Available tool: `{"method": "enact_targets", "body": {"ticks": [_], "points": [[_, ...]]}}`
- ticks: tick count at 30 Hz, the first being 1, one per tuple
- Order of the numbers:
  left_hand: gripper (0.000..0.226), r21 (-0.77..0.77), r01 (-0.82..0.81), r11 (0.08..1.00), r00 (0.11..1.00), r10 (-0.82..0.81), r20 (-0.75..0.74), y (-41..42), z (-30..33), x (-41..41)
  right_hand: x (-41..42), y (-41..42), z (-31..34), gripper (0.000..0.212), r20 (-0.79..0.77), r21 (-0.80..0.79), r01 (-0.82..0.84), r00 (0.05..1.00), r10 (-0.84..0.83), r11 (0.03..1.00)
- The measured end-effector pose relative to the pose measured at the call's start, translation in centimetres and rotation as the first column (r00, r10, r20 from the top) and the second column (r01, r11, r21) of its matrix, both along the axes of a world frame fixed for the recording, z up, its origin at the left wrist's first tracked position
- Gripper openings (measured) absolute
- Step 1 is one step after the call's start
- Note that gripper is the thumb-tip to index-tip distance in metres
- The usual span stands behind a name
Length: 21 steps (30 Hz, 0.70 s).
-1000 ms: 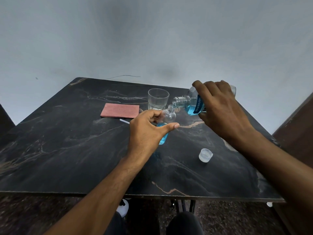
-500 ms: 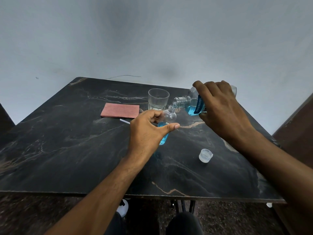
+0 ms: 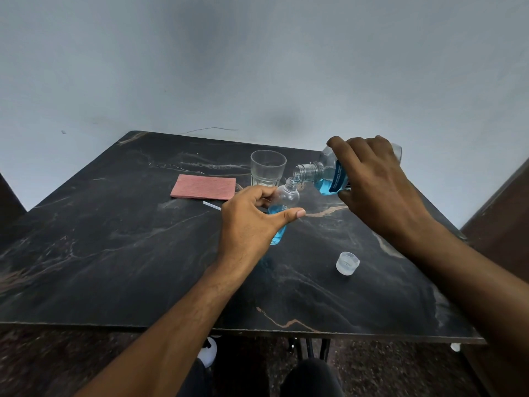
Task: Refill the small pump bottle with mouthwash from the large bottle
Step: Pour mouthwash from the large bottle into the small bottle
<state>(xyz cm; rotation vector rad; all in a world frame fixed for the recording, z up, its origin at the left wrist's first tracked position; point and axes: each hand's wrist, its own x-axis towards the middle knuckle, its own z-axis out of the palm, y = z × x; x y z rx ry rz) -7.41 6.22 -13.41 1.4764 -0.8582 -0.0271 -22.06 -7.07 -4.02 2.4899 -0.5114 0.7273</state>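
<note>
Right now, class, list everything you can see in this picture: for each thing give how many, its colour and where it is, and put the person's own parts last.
small bottle: one, clear with blue liquid in its lower part, tilted, held over the table's middle
large bottle: one, clear with blue liquid, tipped, mouth at the small bottle's opening
glass: one, clear, upright behind the small bottle
cloth: one, pink, flat, left of the glass
cap: one, translucent white, on the table at right
thin white stick: one, beside the cloth
table: one, black marble
hands: left hand holds the small bottle; right hand grips the large bottle
</note>
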Motion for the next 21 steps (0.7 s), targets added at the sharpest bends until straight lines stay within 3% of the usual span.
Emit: {"method": "enact_targets", "body": {"ticks": [21], "points": [[0.058,0.007,0.006,1.0,1.0,-0.006,0.015,0.08,0.0,-0.09,0.06,-0.02,0.03,0.08,-0.013,-0.006,-0.001,1.0,0.001,1.0]]}}
